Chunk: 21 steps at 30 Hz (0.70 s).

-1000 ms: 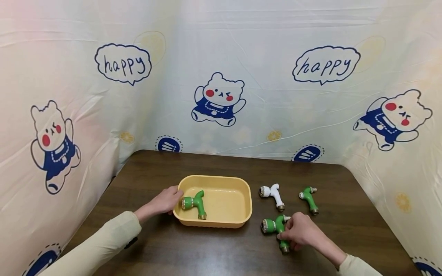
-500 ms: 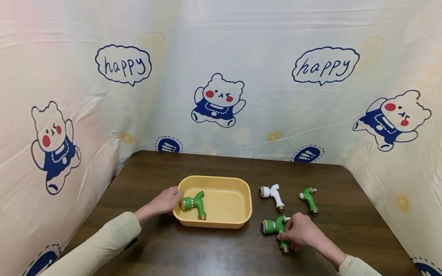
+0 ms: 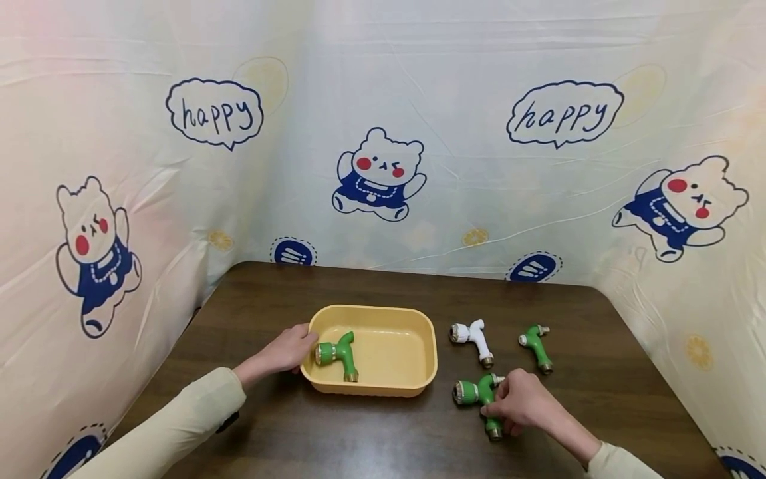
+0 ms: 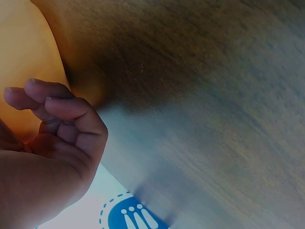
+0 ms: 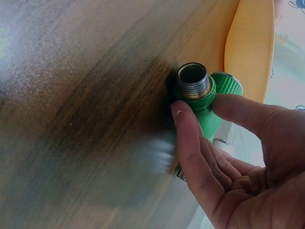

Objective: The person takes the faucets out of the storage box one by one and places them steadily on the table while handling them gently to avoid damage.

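Note:
My right hand [image 3: 522, 400] pinches the body of a green faucet [image 3: 486, 392] between thumb and fingers, at the right front of the table. In the right wrist view its threaded metal inlet [image 5: 193, 78] points toward the camera. At the left end of a yellow plastic basin [image 3: 389, 382], my left hand [image 3: 288, 347] grips the rim. Its curled fingers [image 4: 71, 109] show against the basin's outer wall in the left wrist view. Another green faucet [image 3: 345, 356] lies inside the basin, near that left end.
A white faucet [image 3: 479, 340] lies right of the basin, behind the held one. Farther right is a small green faucet [image 3: 536, 347] with no large knob. A printed cloth [image 3: 383, 80] hangs along the back and sides of the brown table [image 3: 287, 432].

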Motion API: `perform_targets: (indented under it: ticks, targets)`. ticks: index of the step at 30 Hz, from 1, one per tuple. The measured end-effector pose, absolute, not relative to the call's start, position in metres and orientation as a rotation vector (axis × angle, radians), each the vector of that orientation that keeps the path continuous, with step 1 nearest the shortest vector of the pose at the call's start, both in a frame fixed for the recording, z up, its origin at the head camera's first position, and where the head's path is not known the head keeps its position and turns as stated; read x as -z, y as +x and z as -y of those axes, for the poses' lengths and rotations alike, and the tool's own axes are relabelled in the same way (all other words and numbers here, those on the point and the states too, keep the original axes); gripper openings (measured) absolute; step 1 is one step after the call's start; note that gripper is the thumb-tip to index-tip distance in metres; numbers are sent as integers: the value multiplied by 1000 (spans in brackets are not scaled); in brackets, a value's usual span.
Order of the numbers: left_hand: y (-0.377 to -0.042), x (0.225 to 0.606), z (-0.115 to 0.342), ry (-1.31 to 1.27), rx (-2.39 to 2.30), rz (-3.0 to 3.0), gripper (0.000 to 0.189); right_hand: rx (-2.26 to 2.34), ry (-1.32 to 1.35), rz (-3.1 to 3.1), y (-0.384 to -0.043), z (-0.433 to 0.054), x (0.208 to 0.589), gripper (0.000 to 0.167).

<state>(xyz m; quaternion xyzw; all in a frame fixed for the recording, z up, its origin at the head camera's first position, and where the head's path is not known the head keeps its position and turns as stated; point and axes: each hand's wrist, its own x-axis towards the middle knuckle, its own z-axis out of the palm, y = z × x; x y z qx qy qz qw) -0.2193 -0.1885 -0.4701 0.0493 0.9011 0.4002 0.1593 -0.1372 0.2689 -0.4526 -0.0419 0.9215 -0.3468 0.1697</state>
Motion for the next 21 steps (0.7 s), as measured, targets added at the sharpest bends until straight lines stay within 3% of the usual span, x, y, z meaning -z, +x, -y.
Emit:
perform_targets:
  ticks: [21]
  targets:
    - [-218,466,186,149,-1124,-2597,35,976,-102,-2627,-136,-269,452,32]
